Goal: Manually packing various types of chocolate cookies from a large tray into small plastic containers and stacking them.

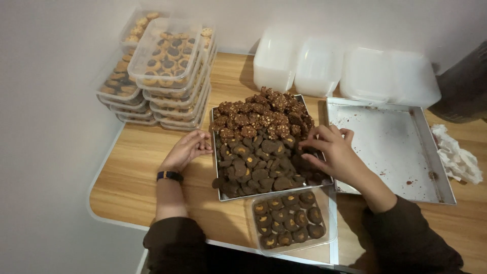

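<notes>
Wooden table (147, 167); right hand (335, 155) fingers pinch dark round cookies (258, 162); left hand (187, 149) loosely curled, empty.

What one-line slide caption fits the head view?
Right hand picks among dark cookies on a metal tray; left hand rests beside it, above a part-filled clear box.

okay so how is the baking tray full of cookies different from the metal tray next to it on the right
The full tray is heaped with dark cookies, nut-topped ones at the back; the right tray holds only crumbs and smudges. The right hand reaches into the full tray's cookies and the left hand rests at its edge, while no hand touches the right tray. The full tray also looks smaller. Both are rectangular metal trays on the wooden table.
</notes>
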